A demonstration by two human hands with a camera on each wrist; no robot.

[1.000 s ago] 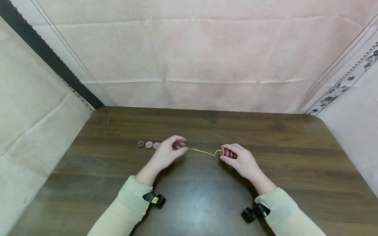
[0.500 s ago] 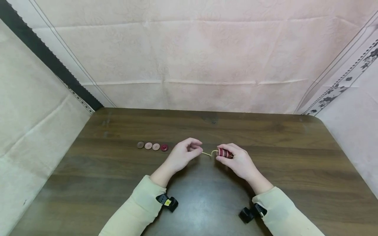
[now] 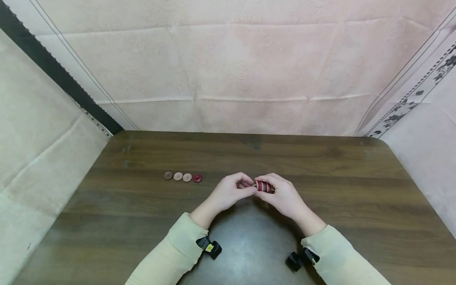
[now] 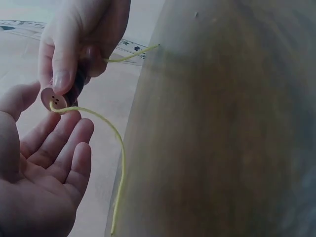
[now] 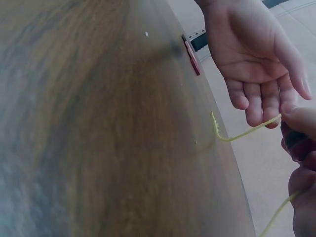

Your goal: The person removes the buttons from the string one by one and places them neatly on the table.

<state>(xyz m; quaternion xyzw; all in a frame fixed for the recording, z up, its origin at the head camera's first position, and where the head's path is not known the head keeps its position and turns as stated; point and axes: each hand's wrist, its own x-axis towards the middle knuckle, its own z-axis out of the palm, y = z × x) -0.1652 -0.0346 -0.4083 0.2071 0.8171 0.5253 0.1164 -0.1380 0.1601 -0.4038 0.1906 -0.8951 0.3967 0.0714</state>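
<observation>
L hand (image 3: 231, 192) has slid rightward in the last half sec., closing on the striped button stack (image 3: 264, 187); R hand (image 3: 282, 198) has edged slightly left w/ it. Approx. 9 o'clock from the stack, four loose buttons lie in a row, L to R: grey-brown button (image 3: 168, 175), two pale pink buttons (image 3: 187, 177), dk. red button (image 3: 197, 178). Next, L hand's fingers reach toward the stack's L end, relaxed and nearly straight; R hand, at 4 o'clock, grips the stack btwn. thumb and fingers. Yellow cord (image 4: 121, 148) threads a hole in the pale end button (image 4: 46, 96) and hangs in a curve; a 2nd length trails from the far end.

Stack is held over a wood-grain table (image 3: 117, 221), sheen toward 6 o'clock. Black band (image 3: 53, 67) runs at 10, cloth wall (image 3: 228, 71) at 12, floral strip (image 3: 427, 83) at 2.

Pale sleeves (image 3: 167, 253) are cut off at bottom of head view. R fingers partly hide the stack; L fingertip contact w/ the end button is hard to make out.
</observation>
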